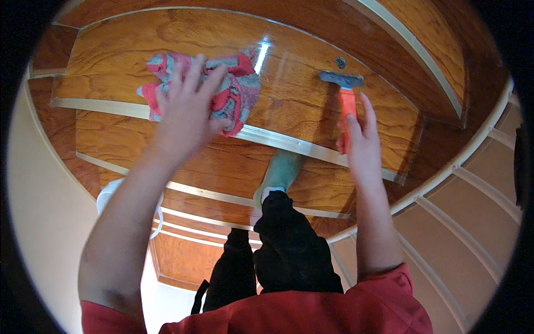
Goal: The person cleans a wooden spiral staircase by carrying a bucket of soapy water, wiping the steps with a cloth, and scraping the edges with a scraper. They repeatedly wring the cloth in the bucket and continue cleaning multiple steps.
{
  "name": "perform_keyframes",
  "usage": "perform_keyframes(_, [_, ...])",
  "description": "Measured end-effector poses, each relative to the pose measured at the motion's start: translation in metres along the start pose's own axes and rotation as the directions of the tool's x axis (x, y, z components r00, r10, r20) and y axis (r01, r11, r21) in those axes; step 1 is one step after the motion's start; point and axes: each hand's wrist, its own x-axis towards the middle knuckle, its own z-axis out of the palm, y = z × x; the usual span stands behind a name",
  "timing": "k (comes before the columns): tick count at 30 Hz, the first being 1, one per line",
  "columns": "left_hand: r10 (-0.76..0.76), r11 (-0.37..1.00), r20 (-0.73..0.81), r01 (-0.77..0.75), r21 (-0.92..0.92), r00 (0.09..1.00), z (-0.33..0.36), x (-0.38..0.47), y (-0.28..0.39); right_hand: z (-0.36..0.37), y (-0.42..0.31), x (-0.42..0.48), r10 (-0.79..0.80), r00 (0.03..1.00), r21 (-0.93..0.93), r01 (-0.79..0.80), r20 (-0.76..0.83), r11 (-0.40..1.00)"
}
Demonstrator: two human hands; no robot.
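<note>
A crumpled red-and-grey cloth (246, 94) lies on the wooden stair tread (292, 108), and one part of it reaches the metal nosing strip (283, 142). Over it my left hand (187, 98) is spread, slightly blurred, with the fingers apart; whether the palm presses on the cloth I cannot tell. My right hand (363, 140) grips the orange handle of a scraper (347, 100). Its wide grey head (341, 78) points away from me, low over the tread. Just beyond that head sits a small dark lump (341, 62).
A white bucket (107, 194) with a handle stands on a lower step at left, partly behind my left arm. My foot in a greenish shoe (280, 169) is on the step below. White railing bars (471, 177) run along the right; a pale wall (41, 167) curves at left.
</note>
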Motion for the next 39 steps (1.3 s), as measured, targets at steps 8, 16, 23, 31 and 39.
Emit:
perform_keyframes(8, [-0.193, 0.979, 0.223, 0.173, 0.109, 0.955, 0.005, 0.011, -0.027, -0.026, -0.011, 0.042, 0.098, 0.995, -0.218, -0.093, 0.011, 0.971])
perform_keyframes(16, [-0.173, 0.985, 0.241, 0.165, 0.054, 0.955, 0.01, 0.018, -0.029, -0.018, 0.011, 0.059, -0.111, 0.99, -0.405, 0.067, -0.087, 0.912])
perform_keyframes(23, [-0.174, 0.978, 0.267, 0.136, 0.156, 0.948, 0.017, 0.021, -0.03, -0.006, 0.017, 0.058, -0.18, 0.972, -0.421, 0.102, -0.149, 0.901])
perform_keyframes(31, [-0.194, 0.968, 0.272, 0.139, 0.209, 0.942, 0.019, 0.024, -0.031, 0.009, 0.021, 0.048, -0.335, 0.92, -0.513, 0.192, -0.203, 0.837])
perform_keyframes(39, [-0.199, 0.966, 0.332, 0.128, 0.223, 0.922, 0.018, 0.025, -0.032, -0.027, 0.025, 0.037, -0.426, 0.905, -0.523, 0.36, -0.007, 0.773])
